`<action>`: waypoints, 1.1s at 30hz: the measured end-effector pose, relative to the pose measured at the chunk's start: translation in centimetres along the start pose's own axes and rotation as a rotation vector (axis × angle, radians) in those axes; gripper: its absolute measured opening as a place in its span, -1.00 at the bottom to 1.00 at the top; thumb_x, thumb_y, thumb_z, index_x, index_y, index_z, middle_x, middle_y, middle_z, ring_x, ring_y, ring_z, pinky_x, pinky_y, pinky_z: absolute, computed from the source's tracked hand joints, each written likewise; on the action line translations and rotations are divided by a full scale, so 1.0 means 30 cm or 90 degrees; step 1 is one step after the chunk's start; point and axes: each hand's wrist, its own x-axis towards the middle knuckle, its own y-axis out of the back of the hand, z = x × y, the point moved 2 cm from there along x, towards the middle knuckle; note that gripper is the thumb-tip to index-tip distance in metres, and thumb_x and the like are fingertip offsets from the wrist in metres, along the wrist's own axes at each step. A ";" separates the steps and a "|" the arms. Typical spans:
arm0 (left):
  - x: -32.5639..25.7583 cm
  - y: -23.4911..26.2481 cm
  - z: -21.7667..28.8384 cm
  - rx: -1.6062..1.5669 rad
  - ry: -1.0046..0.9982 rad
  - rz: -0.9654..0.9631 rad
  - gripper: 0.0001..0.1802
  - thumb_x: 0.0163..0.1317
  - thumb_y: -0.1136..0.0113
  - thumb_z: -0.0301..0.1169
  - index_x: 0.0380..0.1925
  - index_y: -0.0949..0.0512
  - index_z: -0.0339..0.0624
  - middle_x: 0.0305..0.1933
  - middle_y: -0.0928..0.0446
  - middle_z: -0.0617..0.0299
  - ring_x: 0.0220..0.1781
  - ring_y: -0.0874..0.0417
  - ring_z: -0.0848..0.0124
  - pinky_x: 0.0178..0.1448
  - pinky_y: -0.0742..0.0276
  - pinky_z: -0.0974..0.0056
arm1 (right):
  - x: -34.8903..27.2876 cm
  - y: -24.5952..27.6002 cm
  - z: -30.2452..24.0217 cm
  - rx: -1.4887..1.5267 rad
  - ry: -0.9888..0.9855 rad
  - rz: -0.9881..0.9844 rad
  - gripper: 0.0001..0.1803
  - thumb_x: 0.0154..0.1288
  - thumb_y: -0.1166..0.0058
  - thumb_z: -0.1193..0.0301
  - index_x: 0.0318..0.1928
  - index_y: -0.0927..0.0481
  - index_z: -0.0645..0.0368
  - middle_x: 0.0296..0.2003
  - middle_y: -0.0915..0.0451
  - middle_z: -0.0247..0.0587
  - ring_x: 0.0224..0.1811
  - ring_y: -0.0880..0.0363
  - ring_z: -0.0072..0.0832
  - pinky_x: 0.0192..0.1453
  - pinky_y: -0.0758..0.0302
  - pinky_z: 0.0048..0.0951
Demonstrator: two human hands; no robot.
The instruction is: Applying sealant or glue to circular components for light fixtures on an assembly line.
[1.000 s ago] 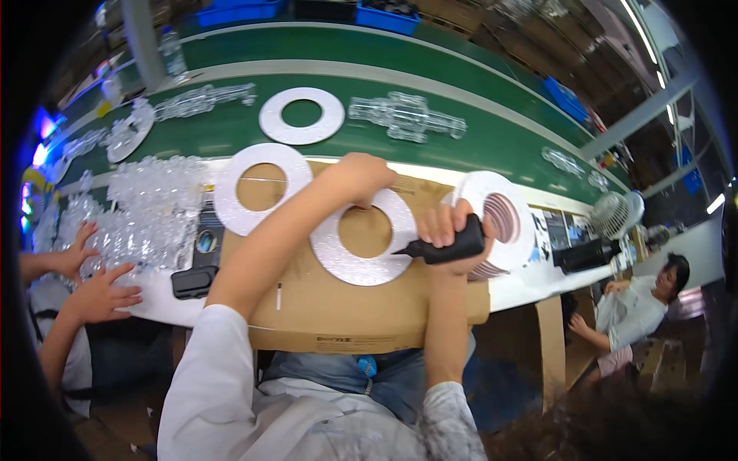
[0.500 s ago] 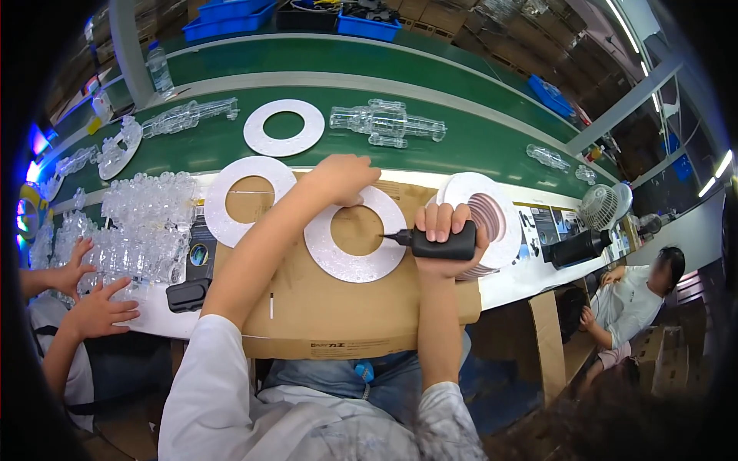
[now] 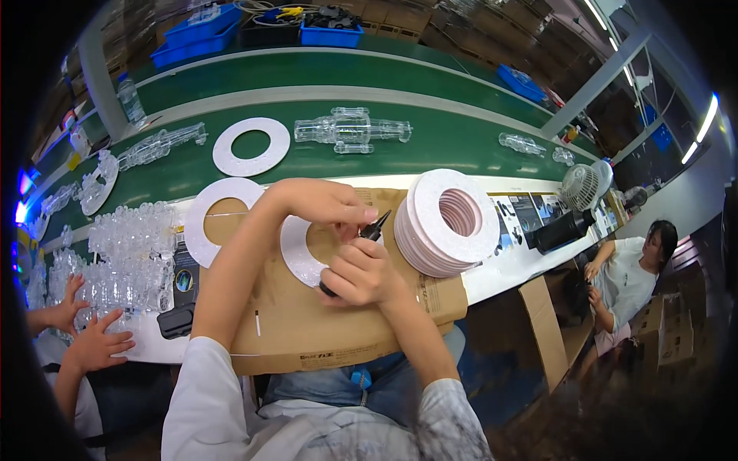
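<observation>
My right hand [image 3: 357, 270] is wrapped round a small black squeeze bottle [image 3: 376, 229], mostly hidden in the fist. Its tapered nozzle points up and to the right. My left hand [image 3: 327, 203] reaches over from the left with curled fingers close to the nozzle; what they hold, if anything, is hidden. Beneath both hands a flat white ring [image 3: 298, 257] lies on brown cardboard [image 3: 307, 323], partly covered by them. Another white ring [image 3: 201, 240] lies to its left, partly behind my left forearm. A stack of white rings [image 3: 423, 223] stands just right of my hands.
Beyond, the green belt [image 3: 430, 165] carries a white ring [image 3: 225, 157] and clear plastic parts [image 3: 354, 131]. More clear parts [image 3: 131, 261] crowd the left, beside a co-worker's hands [image 3: 96, 342]. A black case [image 3: 177, 320], a small fan [image 3: 578, 187] and another seated person are around.
My right hand has moved left and turned, so the nozzle now points up and right. My left fingers have come off the ring's far edge toward the nozzle. The view has shifted slightly.
</observation>
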 end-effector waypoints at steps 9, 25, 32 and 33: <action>-0.005 0.014 0.039 0.102 -0.039 -0.042 -0.73 0.25 -0.28 -0.37 -0.19 -0.59 -0.40 -0.42 -0.56 0.33 -0.36 -0.45 0.60 -0.21 -0.46 0.40 | -0.015 -0.039 -0.002 -0.070 0.011 -0.020 -0.81 -0.13 -0.26 0.25 -0.51 -0.50 -0.06 -0.37 -0.51 -0.50 -0.20 -0.48 -0.52 0.06 -0.28 -0.38; -0.003 0.035 0.043 0.040 -0.142 0.078 -0.77 -0.05 -0.25 -0.48 -0.33 -0.58 -0.32 -0.51 -0.44 0.37 -0.41 -0.40 0.59 -0.12 -0.42 0.41 | -0.029 -0.060 0.017 -0.179 -0.023 -0.036 -0.85 -0.09 -0.26 0.34 -0.41 -0.61 -0.04 -0.22 -0.52 -0.51 -0.03 -0.45 -0.52 0.25 -0.25 -0.33; -0.015 0.063 0.039 0.068 -0.188 0.157 -0.76 -0.10 -0.32 -0.43 -0.40 -0.57 -0.30 -0.54 -0.41 0.35 -0.35 -0.41 0.57 -0.14 -0.35 0.41 | -0.016 -0.045 0.018 -0.117 -0.055 -0.021 -0.78 -0.16 -0.28 0.33 -0.38 -0.62 -0.11 -0.11 -0.53 -0.49 0.07 -0.40 -0.44 0.21 -0.27 -0.32; -0.016 0.071 0.029 0.044 -0.223 0.173 -0.76 -0.11 -0.33 -0.44 -0.39 -0.58 -0.30 -0.50 -0.44 0.35 -0.34 -0.41 0.56 -0.13 -0.35 0.40 | -0.011 -0.038 0.016 -0.073 -0.088 0.000 -0.76 -0.19 -0.29 0.32 -0.38 -0.62 -0.13 -0.07 -0.53 -0.47 0.08 -0.38 -0.39 0.18 -0.28 -0.32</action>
